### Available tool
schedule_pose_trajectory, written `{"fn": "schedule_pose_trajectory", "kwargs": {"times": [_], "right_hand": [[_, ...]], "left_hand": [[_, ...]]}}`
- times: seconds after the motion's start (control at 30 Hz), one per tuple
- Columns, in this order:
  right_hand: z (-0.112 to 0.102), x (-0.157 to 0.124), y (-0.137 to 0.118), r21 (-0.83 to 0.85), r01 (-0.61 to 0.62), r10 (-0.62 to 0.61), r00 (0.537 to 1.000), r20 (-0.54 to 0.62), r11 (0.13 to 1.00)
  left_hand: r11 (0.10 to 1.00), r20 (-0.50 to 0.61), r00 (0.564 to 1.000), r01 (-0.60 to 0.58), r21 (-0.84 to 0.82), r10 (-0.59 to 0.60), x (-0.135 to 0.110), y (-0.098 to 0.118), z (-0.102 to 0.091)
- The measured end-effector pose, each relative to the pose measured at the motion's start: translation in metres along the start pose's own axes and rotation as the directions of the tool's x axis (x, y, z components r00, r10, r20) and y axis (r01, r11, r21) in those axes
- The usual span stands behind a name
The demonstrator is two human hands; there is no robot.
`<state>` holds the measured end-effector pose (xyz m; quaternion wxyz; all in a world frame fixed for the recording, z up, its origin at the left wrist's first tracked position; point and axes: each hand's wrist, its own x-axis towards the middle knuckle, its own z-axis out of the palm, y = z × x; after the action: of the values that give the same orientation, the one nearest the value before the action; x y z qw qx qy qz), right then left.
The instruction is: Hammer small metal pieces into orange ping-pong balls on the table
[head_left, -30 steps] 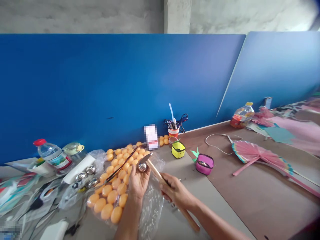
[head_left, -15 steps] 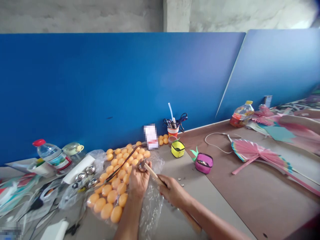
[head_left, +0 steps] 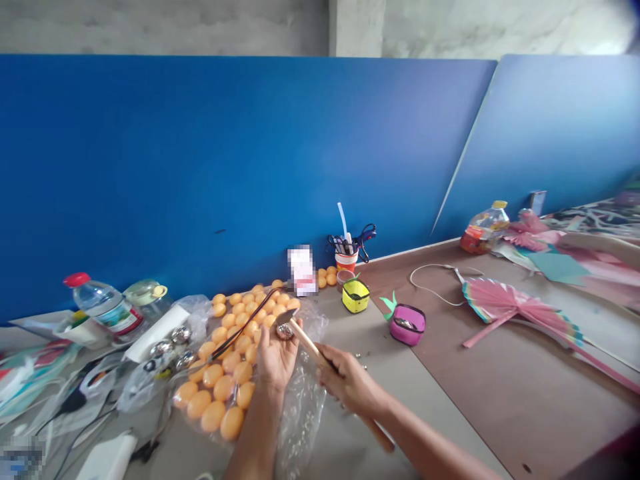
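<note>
My left hand (head_left: pixel 276 359) is raised palm up over the desk, its fingers curled round a small shiny silver ball (head_left: pixel 285 331). My right hand (head_left: pixel 349 383) grips the wooden handle of a small hammer (head_left: pixel 306 341). The hammer's metal head rests on or just above the silver ball. Under and left of the left hand lie several orange ping-pong balls (head_left: pixel 231 360) on clear plastic. A dark cable (head_left: pixel 240 330) runs across them.
A water bottle (head_left: pixel 103 308), silver balls (head_left: pixel 173 345) and cluttered bags lie at left. A yellow cup (head_left: pixel 356 296), a magenta pouch (head_left: pixel 407 325), a pen cup (head_left: pixel 347 257) and a pink paper fan (head_left: pixel 515 310) sit to the right. A blue partition (head_left: pixel 250 167) backs the desk.
The hammer head came down onto the silver ball in my left hand and stays at it. Both hands shifted only slightly; the camera tilted a little downward.
</note>
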<state>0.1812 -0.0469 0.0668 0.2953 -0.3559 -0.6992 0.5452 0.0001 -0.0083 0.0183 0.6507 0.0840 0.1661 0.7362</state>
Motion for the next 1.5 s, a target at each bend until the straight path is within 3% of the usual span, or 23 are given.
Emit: {"fn": "schedule_pose_trajectory", "kwargs": {"times": [0.17,0.3,0.47,0.6,0.77,0.93,1.07,1.17,1.3,1.5], "right_hand": [[0.003,0.0,0.0,-0.145,-0.035,0.038,0.999,0.017,0.989],[0.003,0.001,0.001,-0.027,0.012,-0.012,1.0,0.008,1.0],[0.0,0.005,0.004,0.065,-0.068,0.071,0.996,-0.052,0.996],[-0.003,0.006,0.001,0.224,-0.044,0.057,0.997,-0.055,0.974],[-0.001,0.006,0.002,0.164,-0.101,0.108,0.994,-0.034,0.981],[-0.001,0.006,0.002,0.295,-0.056,0.07,0.997,-0.037,0.954],[-0.003,0.006,0.001,0.283,-0.077,0.082,0.997,-0.005,0.956],[-0.003,0.006,0.002,0.314,-0.087,0.082,0.996,0.028,0.946],[-0.005,0.007,0.004,0.399,-0.041,0.051,0.999,-0.014,0.916],[-0.005,0.009,0.005,0.379,-0.109,0.102,0.994,0.04,0.919]], "left_hand": [[1.0,-0.036,0.999,-0.013,0.024,0.014,-0.001,0.0,0.0],[1.0,-0.003,1.0,0.023,0.008,-0.023,-0.001,0.001,0.001],[1.0,-0.063,0.998,0.013,0.006,-0.013,0.001,0.003,0.002],[1.0,-0.053,0.998,-0.016,-0.003,0.016,0.001,0.005,0.0],[1.0,-0.041,0.999,-0.017,0.01,0.017,0.0,0.005,0.0],[0.999,-0.045,0.998,-0.039,-0.021,0.038,0.0,0.004,0.003],[1.0,-0.056,0.998,-0.007,-0.009,0.007,0.002,0.002,0.002],[1.0,-0.008,1.0,0.012,-0.004,-0.012,0.003,0.002,-0.002],[0.996,0.076,0.993,0.087,0.012,-0.087,0.004,0.001,-0.007],[0.999,-0.018,0.999,0.029,0.02,-0.028,0.004,0.001,-0.005]]}}
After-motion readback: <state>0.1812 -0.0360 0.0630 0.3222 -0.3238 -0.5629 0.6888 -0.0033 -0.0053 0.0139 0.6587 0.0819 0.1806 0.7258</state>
